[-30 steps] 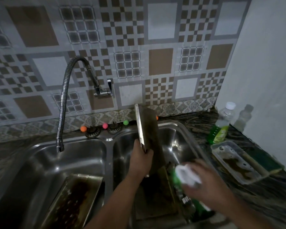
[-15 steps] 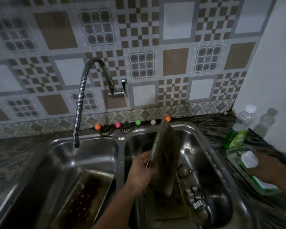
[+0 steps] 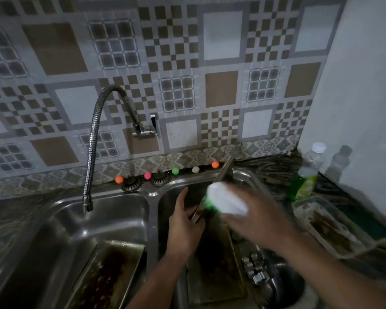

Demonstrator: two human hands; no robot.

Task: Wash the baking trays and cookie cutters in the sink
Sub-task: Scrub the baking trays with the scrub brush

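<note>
Our left hand (image 3: 183,228) grips the baking tray (image 3: 218,197) on edge in the sink's (image 3: 252,175) right basin; our right hand (image 3: 254,221) clutches a soap bottle (image 3: 226,199) (blurred) above it. Soaping step, we judge; next, squeeze onto the tray.

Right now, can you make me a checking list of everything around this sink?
Surface: steel double sink set in a dark stone counter.
Job's things: one dirty baking tray lies in the left basin; another tray is held on edge in the right basin; a third tray lies under it; metal cookie cutters sit beside it.
Clutter: green soap bottle, grimy plastic tub, coloured balls and two drain strainers on the ledge.
Hands: left hand grips the upright tray; right hand holds a white-capped green bottle, blurred.
Cables: nothing seen.
Surroundings: patterned tiles, flexible tap, no water seen running.
</note>
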